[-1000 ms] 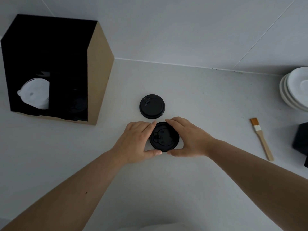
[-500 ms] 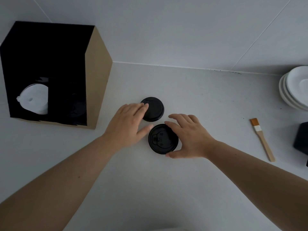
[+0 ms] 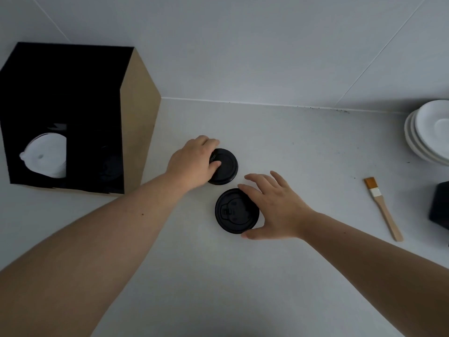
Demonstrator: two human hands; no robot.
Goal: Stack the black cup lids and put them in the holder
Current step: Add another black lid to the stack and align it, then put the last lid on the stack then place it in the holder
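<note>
Standing at far left on the desk (image 3: 303,147), a holder (image 3: 73,113) with two front openings, white lids (image 3: 47,155) filling the left one, something dark and indistinct sitting in the right one. Reaching across next, the left hand (image 3: 192,161), fingers curling over the far lid (image 3: 224,166) and pinching its near-left edge, not yet lifting by the look of it. Lying just beside and nearer, the near lid (image 3: 235,211), possibly a small stack, hard to tell. Bracketing it, the right hand (image 3: 272,205), spread wide, thumb at the front rim, fingertips at the back, touching rather than gripping. Risking, probably, a slip from that thin one-edge pinch, the far lid tilting or skidding away; risking too a crooked seating on the near lid, leaving a stack likely to jam or spill at the holder's narrow opening. Lying well clear at right, a brush (image 3: 384,210) and plates (image 3: 427,132).
</note>
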